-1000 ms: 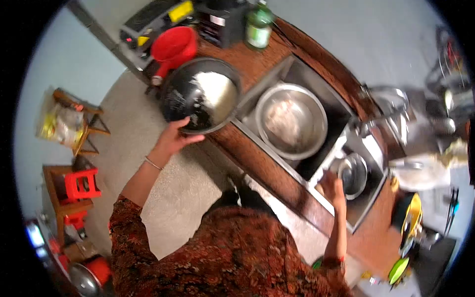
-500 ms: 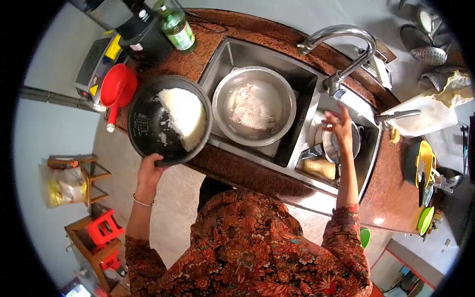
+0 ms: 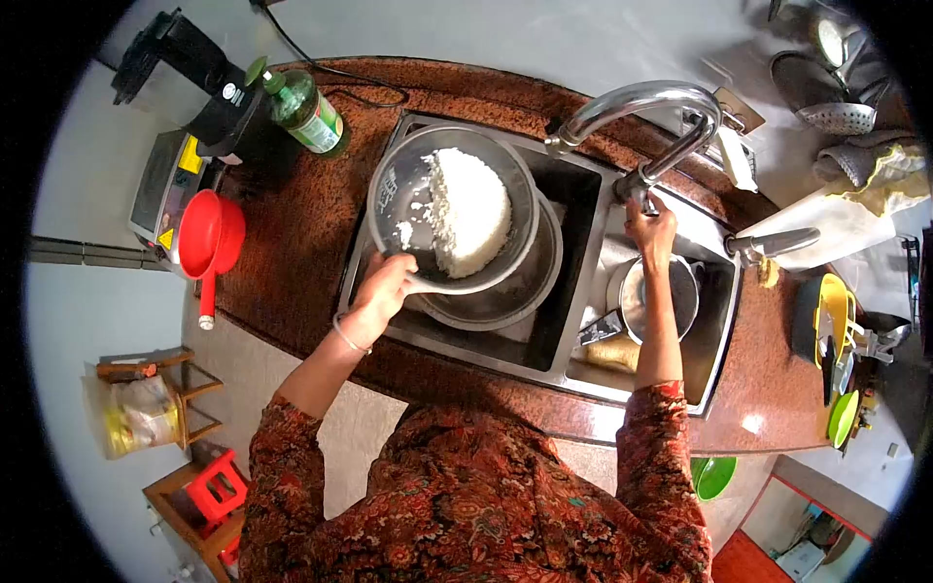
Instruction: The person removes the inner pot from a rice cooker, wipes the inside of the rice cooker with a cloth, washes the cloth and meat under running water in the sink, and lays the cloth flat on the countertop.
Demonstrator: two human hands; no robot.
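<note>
My left hand point(image 3: 386, 286) grips the near rim of a dark grey rice cooker pot point(image 3: 397, 219). White rice point(image 3: 473, 216) is heaped along the pot's right side, with loose grains on its bottom. The pot hangs tilted above the large sink basin, partly covering a metal bowl point(image 3: 530, 301); whatever lies in that bowl is mostly hidden. My right hand point(image 3: 651, 233) is at the base of the chrome faucet point(image 3: 661, 94), its fingers closed around the handle. Below that hand, a small saucepan point(image 3: 686, 296) stands in the right basin beside a brownish, elongated item point(image 3: 614, 354).
A red dipper point(image 3: 225, 236) lies on the left counter, near a green pump bottle point(image 3: 313, 119) and a black blender point(image 3: 199, 87). The faucet's spout arches over the divider side of the sink. Right of the sink are a white board point(image 3: 821, 238) and a yellow basket point(image 3: 833, 301).
My left hand has carried the pot of rice rightward from the counter to above the metal bowl. My right hand has moved up onto the faucet handle.
</note>
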